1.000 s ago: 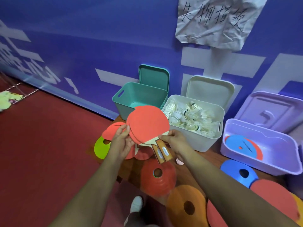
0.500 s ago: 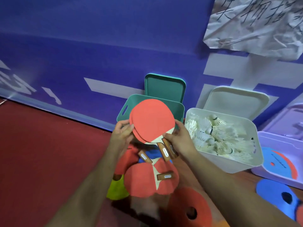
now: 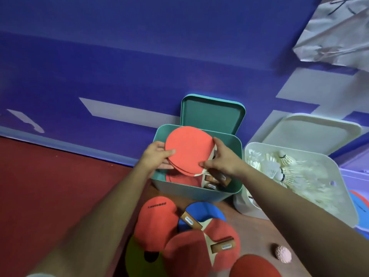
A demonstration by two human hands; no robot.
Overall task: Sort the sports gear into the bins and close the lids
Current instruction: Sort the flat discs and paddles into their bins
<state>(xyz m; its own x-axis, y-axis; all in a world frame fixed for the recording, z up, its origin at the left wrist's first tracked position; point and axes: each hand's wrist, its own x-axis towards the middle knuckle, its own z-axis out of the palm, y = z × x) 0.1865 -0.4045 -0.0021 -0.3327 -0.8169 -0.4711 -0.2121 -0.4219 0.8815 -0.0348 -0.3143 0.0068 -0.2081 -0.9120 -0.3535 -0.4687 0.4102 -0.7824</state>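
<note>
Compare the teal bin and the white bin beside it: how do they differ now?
The teal bin holds red paddles; the white bin holds shuttlecocks. The left hand and right hand grip a stack of paddles over the teal bin; no hand is at the white bin. Both stand open, the teal lid and white lid propped upright behind them.

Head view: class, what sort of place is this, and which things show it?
Probably an indoor sports hall: red court-style floor, a blue printed wall banner, and bins of gear, a teal bin holding table tennis paddles beside a white bin of shuttlecocks.
</note>
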